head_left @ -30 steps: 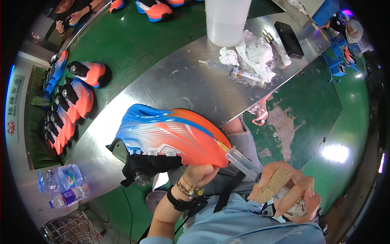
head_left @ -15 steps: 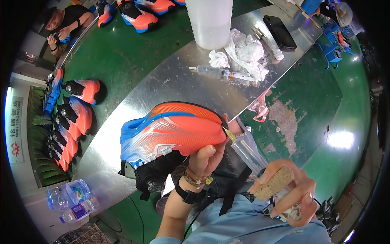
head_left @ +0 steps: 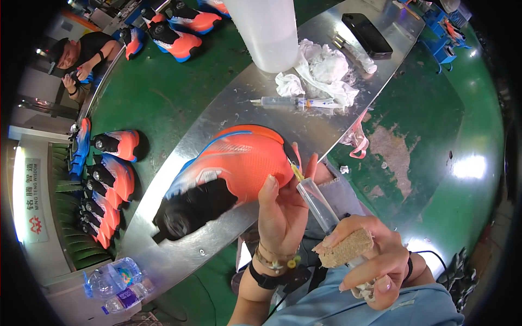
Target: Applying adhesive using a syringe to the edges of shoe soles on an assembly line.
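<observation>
An orange, blue and black sports shoe (head_left: 244, 157) is tipped on its side above the metal bench. My left hand (head_left: 285, 214) holds it at the toe, thumb against the upper and the other fingers behind, partly hidden. In my right hand (head_left: 375, 255) is a clear syringe (head_left: 318, 206) whose yellow tip (head_left: 297, 173) is at the sole edge by the toe. The same hand also grips a tan, rough-textured block (head_left: 346, 249) and a crumpled white tissue (head_left: 363, 289). Motion slightly blurs the shoe's heel end.
On the metal bench (head_left: 217, 117) lie another syringe (head_left: 283, 101), crumpled white tissues (head_left: 326, 68), a white bucket (head_left: 266, 38) and a black phone-like case (head_left: 367, 35). More shoes (head_left: 117, 174) line the green surface. Plastic bottles (head_left: 114, 277) lie lower left; another person (head_left: 81, 60) sits far left.
The shoe has rolled, turning its upper more toward me. My left hand's grip at the toe has shifted, its thumb now raised along the upper. The syringe tip stays near the sole edge.
</observation>
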`<state>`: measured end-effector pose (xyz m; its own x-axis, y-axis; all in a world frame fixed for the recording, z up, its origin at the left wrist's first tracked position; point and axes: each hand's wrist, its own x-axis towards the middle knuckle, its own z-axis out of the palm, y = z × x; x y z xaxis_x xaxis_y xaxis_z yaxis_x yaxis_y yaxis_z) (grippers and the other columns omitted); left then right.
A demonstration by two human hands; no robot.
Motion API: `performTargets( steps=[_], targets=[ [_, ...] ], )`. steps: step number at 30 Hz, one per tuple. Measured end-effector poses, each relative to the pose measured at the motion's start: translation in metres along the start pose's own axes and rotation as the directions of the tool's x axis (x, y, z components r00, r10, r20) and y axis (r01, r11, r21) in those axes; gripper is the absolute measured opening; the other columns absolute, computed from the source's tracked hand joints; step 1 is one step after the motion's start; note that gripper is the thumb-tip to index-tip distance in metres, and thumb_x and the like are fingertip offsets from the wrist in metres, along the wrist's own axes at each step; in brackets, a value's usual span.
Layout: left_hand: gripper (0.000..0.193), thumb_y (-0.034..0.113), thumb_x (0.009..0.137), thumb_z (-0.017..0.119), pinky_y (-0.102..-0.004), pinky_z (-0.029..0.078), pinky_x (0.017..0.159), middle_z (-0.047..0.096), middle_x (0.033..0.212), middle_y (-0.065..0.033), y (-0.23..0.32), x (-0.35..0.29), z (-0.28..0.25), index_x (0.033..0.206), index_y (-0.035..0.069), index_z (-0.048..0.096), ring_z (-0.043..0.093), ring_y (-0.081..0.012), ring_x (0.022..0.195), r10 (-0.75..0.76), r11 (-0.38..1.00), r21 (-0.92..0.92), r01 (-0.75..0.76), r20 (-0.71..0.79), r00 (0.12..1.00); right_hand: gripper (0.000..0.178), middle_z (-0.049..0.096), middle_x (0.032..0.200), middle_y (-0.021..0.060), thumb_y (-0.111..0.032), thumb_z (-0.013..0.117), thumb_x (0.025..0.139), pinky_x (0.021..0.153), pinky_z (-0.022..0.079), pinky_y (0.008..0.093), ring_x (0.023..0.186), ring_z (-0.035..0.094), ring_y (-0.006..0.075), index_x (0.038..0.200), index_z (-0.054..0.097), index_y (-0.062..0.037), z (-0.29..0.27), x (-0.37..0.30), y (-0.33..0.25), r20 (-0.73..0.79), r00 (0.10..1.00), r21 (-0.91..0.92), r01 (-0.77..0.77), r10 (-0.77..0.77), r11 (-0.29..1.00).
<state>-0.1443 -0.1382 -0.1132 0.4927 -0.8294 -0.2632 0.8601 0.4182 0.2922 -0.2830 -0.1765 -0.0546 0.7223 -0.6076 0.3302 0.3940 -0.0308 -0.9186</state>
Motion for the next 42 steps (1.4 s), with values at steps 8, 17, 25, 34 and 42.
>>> performTargets(
  steps=[8,17,25,34,42],
  targets=[
    [0.039,0.036,0.089,0.056,-0.0303,0.045,0.091,0.056,0.12,-0.0131,0.019,-0.013,0.025,0.114,0.007,0.053,0.059,-0.0184,0.1,-0.087,0.985,0.12,0.124,-0.276,0.957,0.035,0.051,0.101,0.0272,-0.027,0.044,0.081,0.065,0.053,0.0365,0.071,0.062,0.031,0.067,0.066,-0.0043,-0.001,-0.007,0.013,0.08,0.989,-0.037,0.126,-0.123,0.991],
    [0.042,0.034,0.089,0.057,-0.0287,0.046,0.094,0.055,0.12,-0.0134,0.022,-0.015,0.029,0.118,0.005,0.05,0.057,-0.0186,0.105,-0.117,0.99,0.048,0.136,-0.284,0.952,0.032,0.053,0.103,0.0247,-0.027,0.045,0.079,0.064,0.046,0.0318,0.073,0.064,0.031,0.068,0.068,-0.0071,-0.004,-0.013,0.018,0.086,0.982,-0.09,0.177,-0.169,0.98],
    [0.034,0.028,0.089,0.058,-0.0293,0.044,0.097,0.059,0.112,-0.0084,0.032,-0.003,0.026,0.114,0.006,0.051,0.057,-0.0209,0.106,-0.091,0.985,0.113,0.13,-0.302,0.949,0.034,0.048,0.106,0.025,-0.033,0.05,0.083,0.069,0.049,0.0357,0.078,0.06,0.03,0.072,0.07,-0.0077,-0.02,-0.013,0.015,0.166,0.978,-0.052,0.133,-0.123,0.99],
    [0.045,0.034,0.083,0.063,-0.0319,0.046,0.094,0.057,0.115,-0.0118,0.223,0.093,-0.046,0.112,0.003,0.051,0.056,-0.0227,0.108,0.341,0.771,0.63,-0.093,-0.286,0.896,0.035,0.046,0.106,0.0262,-0.029,0.048,0.086,0.077,0.05,0.0401,0.084,0.059,0.031,0.071,0.068,-0.0035,-0.046,0.005,0.024,-0.205,0.968,-0.123,0.124,-0.148,0.985],
    [0.054,0.034,0.094,0.044,-0.0302,0.039,0.101,0.045,0.129,-0.0148,0.268,0.124,-0.109,0.132,-0.003,0.032,0.043,-0.022,0.123,0.586,0.709,0.631,-0.315,-0.279,0.761,0.036,0.049,0.106,0.0281,-0.028,0.046,0.085,0.078,0.048,0.0394,0.087,0.058,0.0308,0.068,0.065,-0.0031,-0.076,0.036,0.054,-0.258,0.96,-0.137,0.079,-0.113,0.987]
  ],
)
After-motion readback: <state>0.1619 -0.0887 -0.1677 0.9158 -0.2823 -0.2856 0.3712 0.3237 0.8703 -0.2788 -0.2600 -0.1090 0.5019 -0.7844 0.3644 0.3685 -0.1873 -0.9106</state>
